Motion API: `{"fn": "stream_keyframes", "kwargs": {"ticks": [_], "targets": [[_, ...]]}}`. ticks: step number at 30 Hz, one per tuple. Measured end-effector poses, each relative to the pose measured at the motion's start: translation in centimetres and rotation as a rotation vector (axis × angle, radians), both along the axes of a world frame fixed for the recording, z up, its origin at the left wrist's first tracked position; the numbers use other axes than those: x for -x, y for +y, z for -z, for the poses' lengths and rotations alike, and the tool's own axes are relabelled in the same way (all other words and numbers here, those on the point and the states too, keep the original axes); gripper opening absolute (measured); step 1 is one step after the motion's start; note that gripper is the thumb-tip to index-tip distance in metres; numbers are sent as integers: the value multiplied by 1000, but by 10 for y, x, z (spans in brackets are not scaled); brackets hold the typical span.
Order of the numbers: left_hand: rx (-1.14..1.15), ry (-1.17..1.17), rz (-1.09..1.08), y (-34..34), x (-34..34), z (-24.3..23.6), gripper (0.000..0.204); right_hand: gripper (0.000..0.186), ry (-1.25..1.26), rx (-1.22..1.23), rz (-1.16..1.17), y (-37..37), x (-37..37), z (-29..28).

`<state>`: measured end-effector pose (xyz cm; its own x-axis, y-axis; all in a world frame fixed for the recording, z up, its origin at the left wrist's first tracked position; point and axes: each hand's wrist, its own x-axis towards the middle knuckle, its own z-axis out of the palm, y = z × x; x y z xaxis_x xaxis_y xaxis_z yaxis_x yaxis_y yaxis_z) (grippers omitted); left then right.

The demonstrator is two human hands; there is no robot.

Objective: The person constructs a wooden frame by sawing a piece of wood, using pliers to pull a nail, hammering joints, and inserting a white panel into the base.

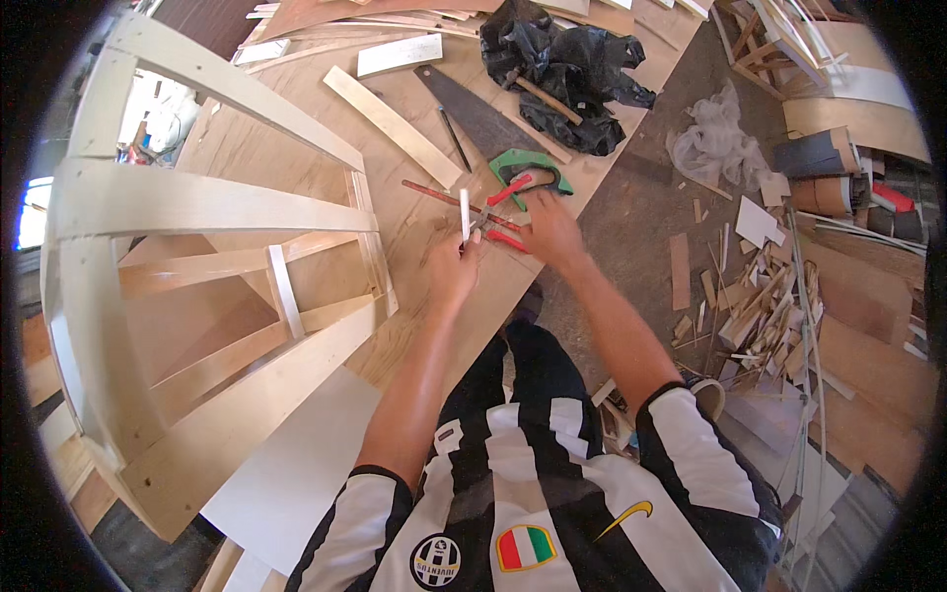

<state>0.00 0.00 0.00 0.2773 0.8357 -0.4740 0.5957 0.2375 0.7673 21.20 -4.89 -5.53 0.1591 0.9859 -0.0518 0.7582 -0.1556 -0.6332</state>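
Note:
My left hand [454, 268] is closed around a small white strip [466, 212] that stands up from its fingers. To its right, my right hand [550, 229] grips red-handled pliers [507, 240], their handles spread apart. The plier jaws point toward the left fingers and meet the strip's lower part, though the exact contact is hard to make out. Under the pliers a thin reddish stick [424, 192] lies slantwise on the wooden worktable [414, 345]. Just beyond the right hand rests a handsaw [469, 113] with a green handle.
At the left stands a pale wooden frame [207, 202]. A board [395, 128], a dark slim rod [454, 138] and a white piece [400, 55] lie farther back. A hammer [546, 99] rests on black plastic [592, 59]. Wood scraps [764, 316] litter the floor at right.

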Motion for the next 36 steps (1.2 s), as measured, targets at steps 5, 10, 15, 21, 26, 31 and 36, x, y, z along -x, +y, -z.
{"fn": "stream_keyframes", "kwargs": {"ticks": [5, 10, 15, 21, 26, 31, 36], "targets": [[-424, 76, 236, -10, -12, 4, 23, 70, -363, -80, -127, 23, -37, 29], [-391, 140, 333, -24, -4, -1, 21, 72, -254, -63, -76, 25, -41, 30], [-505, 31, 457, -37, 2, 30, 22, 60, -5, -280, 112, 26, -50, 1], [-690, 25, 876, -44, 10, 83, 18, 28, 221, -384, 482, -4, -43, -36], [-646, -31, 1075, -40, 18, 107, 19, 20, 474, -488, 853, -87, 9, -51], [-795, -149, 1160, -37, 23, 122, 19, 17, 579, -564, 1101, -191, 107, -56], [-797, -252, 1184, -38, 22, 121, 18, 18, 645, -519, 1392, -241, 206, -49]]}}
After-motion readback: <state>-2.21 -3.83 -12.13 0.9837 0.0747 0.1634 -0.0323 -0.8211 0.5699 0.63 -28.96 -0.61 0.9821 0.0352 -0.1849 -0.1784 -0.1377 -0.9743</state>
